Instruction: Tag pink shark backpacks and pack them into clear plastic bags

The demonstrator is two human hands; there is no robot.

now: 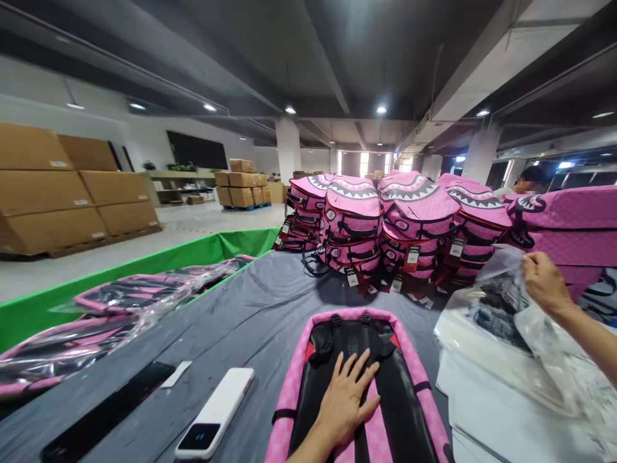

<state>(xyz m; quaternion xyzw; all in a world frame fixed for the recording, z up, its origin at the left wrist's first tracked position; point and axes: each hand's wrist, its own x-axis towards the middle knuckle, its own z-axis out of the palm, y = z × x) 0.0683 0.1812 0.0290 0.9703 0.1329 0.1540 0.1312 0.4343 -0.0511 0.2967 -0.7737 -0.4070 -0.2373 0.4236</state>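
A pink backpack (424,392) lies on the table in front of me, its black padded back and straps facing up. My left hand (344,399) rests flat on that back panel, fingers spread. Off to the right, my right hand (544,280) pinches the edge of a clear plastic bag (496,315) and lifts it. Dark printing shows on the bag, which lies over a pile of white and clear bags (501,405). My right fingertips are closed on the film.
Stacked pink backpacks (354,222) with hang tags line the table's far side. Bagged backpacks (130,292) lie in a green-sided bin (202,247) at left. A white power bank (216,411) and a black phone-like slab (110,411) are nearby. A person sits behind the stacks.
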